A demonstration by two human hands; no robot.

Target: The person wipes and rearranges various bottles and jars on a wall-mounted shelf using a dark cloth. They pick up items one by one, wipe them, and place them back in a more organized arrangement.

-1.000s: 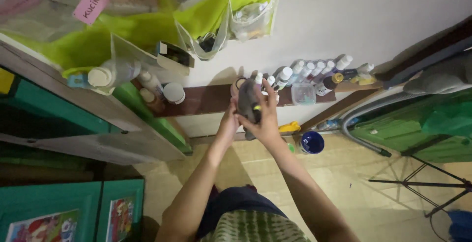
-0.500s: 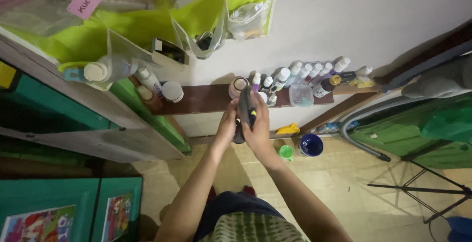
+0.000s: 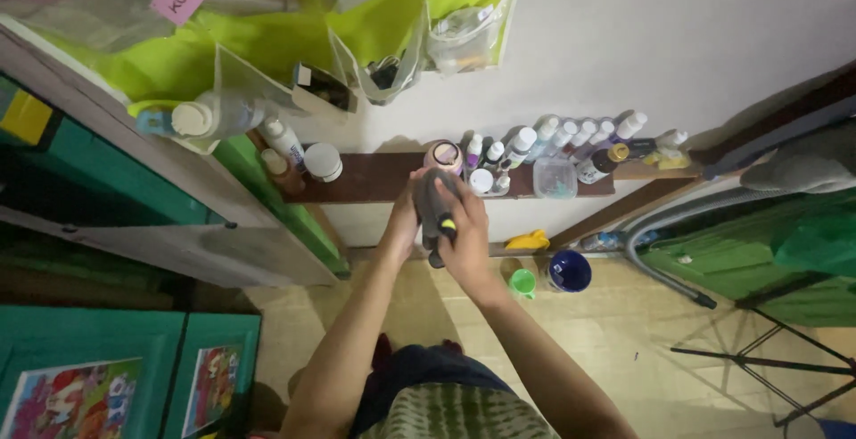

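White wall [image 3: 678,38] ahead of me, pale tiled floor [image 3: 624,332] below. Green cabinet [image 3: 89,189] to my left, its doors carrying bright pictures lower down. Lime-green hanging organiser [image 3: 267,42] with clear pockets pinned high on the wall, a pink label at its upper left. Dark brown shelf [image 3: 374,179] runs along the wall beneath it.

On the shelf, left end: a white-capped bottle [image 3: 283,140] and a squat white-lidded jar [image 3: 323,162]. Right half: a round pink-rimmed tub [image 3: 444,154], then a crowded row of small white-capped bottles [image 3: 553,136], a clear plastic tub [image 3: 555,177] in front of them. On the floor under the shelf: a blue bowl [image 3: 568,270], a small green cup [image 3: 522,282], something yellow [image 3: 526,241] against the wall. Grey hose [image 3: 660,252] curves off to the right; black tripod legs [image 3: 767,359] at lower right.

Both arms raised in front of the shelf. My left hand [image 3: 403,221] and right hand [image 3: 464,229] are closed together around a dark grey, bottle-shaped object [image 3: 434,207] with a small yellow patch; it is upright, held just below the shelf edge, near the pink-rimmed tub. Left fingers wrap its near side, right fingers cover its front. What exactly it is, I cannot tell.
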